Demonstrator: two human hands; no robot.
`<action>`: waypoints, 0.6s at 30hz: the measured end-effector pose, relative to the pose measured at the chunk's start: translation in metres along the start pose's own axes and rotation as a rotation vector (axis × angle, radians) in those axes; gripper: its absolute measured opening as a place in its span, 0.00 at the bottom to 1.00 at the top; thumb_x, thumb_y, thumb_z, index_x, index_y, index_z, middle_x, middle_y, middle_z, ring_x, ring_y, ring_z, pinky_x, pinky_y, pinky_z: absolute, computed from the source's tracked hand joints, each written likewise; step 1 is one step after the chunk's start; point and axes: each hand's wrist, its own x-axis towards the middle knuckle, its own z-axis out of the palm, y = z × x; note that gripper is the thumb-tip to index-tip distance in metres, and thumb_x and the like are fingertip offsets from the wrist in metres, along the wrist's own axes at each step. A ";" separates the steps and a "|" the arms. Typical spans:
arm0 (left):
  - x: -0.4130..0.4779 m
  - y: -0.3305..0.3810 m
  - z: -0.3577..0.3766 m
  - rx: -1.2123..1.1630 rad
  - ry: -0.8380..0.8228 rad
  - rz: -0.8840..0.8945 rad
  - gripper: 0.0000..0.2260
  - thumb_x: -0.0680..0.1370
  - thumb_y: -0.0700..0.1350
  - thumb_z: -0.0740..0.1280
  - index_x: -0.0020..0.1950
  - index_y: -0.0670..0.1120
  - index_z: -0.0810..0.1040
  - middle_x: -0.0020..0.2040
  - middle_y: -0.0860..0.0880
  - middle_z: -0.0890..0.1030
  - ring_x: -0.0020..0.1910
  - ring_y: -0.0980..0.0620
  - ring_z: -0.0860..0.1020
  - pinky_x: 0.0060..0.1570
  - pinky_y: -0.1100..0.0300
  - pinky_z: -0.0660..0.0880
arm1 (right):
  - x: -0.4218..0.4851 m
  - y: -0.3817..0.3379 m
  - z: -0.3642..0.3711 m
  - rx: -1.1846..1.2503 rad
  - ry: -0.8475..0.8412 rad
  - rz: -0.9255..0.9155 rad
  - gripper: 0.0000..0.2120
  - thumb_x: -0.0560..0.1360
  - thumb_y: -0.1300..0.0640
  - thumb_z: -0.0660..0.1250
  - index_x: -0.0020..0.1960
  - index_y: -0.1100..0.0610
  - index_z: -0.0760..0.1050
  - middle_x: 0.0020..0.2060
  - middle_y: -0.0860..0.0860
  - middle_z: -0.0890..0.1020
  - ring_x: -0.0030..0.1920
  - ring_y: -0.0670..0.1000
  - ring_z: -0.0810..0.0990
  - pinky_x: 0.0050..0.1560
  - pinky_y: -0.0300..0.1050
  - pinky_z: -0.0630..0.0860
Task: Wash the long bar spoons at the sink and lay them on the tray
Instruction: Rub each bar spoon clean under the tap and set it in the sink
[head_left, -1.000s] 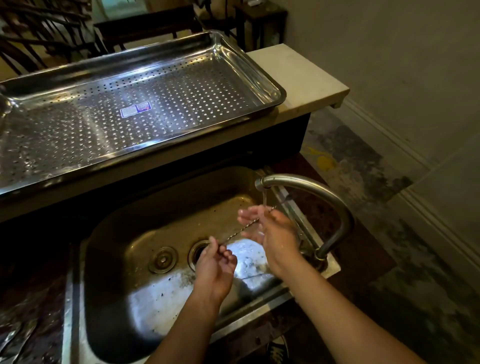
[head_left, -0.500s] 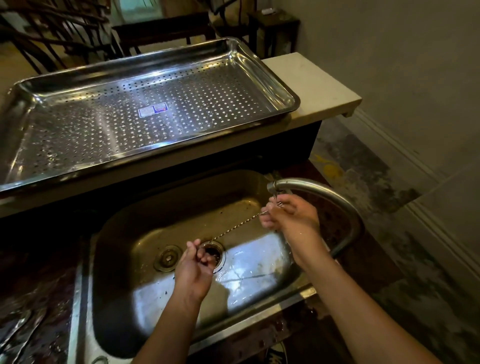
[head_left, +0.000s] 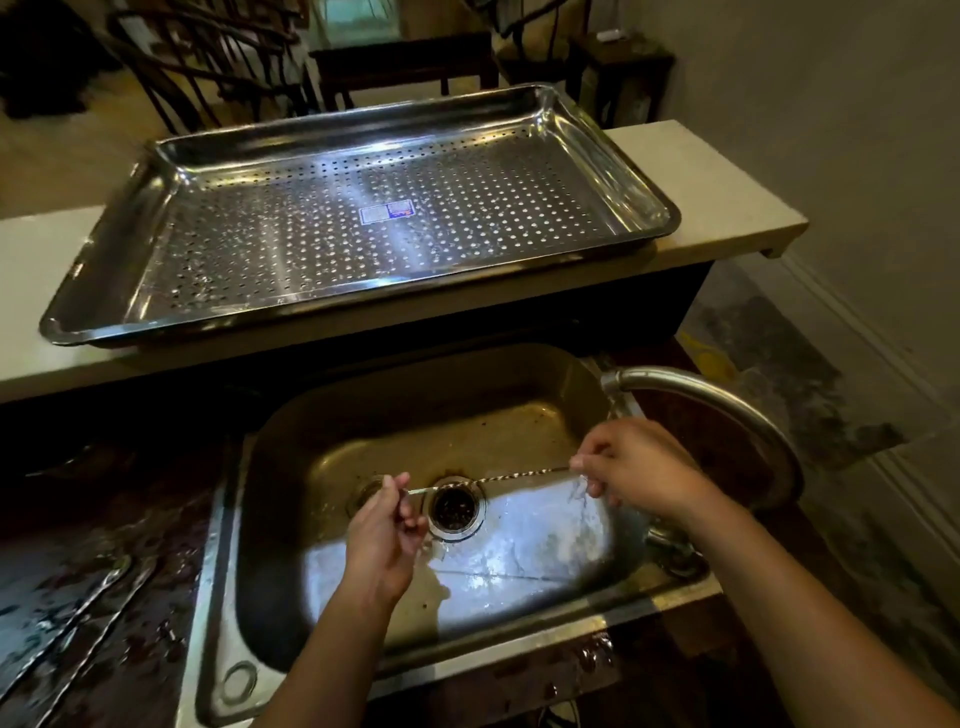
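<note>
The bar spoon (head_left: 488, 477) is where the change is. A second ago it ran steeply, with its right end lifted under the spout. Now it lies almost level across the middle of the sink (head_left: 415, 405), just above the drain (head_left: 454, 508). Its long axis runs from 9 o'clock to 3 o'clock, the 3 o'clock end a touch higher. I cannot say which end carries the bowl, since both are buried in the hands.

My left hand (head_left: 384, 525) has slid out toward 9 o'clock and pinches that end of the twisted stem between thumb and fingers. My right hand (head_left: 631, 470), flatter under the stem a second ago, now pinches the 3 o'clock end with curled fingers. The two are further apart than before. I read that as the rub along the stem finishing, with this spoon close to ready for the tray, though it has not left the basin.

The tap (head_left: 727, 410) arches in from 3 o'clock, its spout just above my right hand. The perforated tray (head_left: 467, 208) sits at 12 o'clock on the raised surface (head_left: 701, 182) and holds no spoons yet. At 8 o'clock, on the wet dark surface (head_left: 104, 519), lie what look like more spoons (head_left: 88, 603) waiting their turn.
</note>
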 end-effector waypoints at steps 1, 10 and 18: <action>-0.002 0.003 -0.005 0.023 0.042 0.030 0.11 0.82 0.47 0.60 0.50 0.42 0.78 0.27 0.51 0.70 0.25 0.56 0.67 0.27 0.63 0.71 | 0.000 0.000 0.004 0.026 0.029 -0.003 0.07 0.77 0.49 0.69 0.40 0.48 0.79 0.31 0.46 0.84 0.30 0.43 0.82 0.35 0.42 0.79; -0.045 0.024 -0.141 1.575 0.216 0.754 0.06 0.78 0.47 0.67 0.43 0.50 0.82 0.41 0.50 0.77 0.45 0.43 0.78 0.43 0.52 0.72 | 0.003 0.003 0.096 0.713 -0.119 0.288 0.04 0.78 0.68 0.65 0.46 0.67 0.77 0.29 0.57 0.83 0.23 0.50 0.77 0.24 0.39 0.71; -0.059 0.032 -0.203 1.909 0.216 0.701 0.31 0.78 0.65 0.44 0.69 0.52 0.74 0.74 0.43 0.69 0.76 0.43 0.60 0.74 0.46 0.50 | 0.021 -0.062 0.197 0.985 -0.334 0.510 0.08 0.78 0.74 0.59 0.46 0.64 0.71 0.32 0.63 0.80 0.22 0.50 0.76 0.24 0.36 0.71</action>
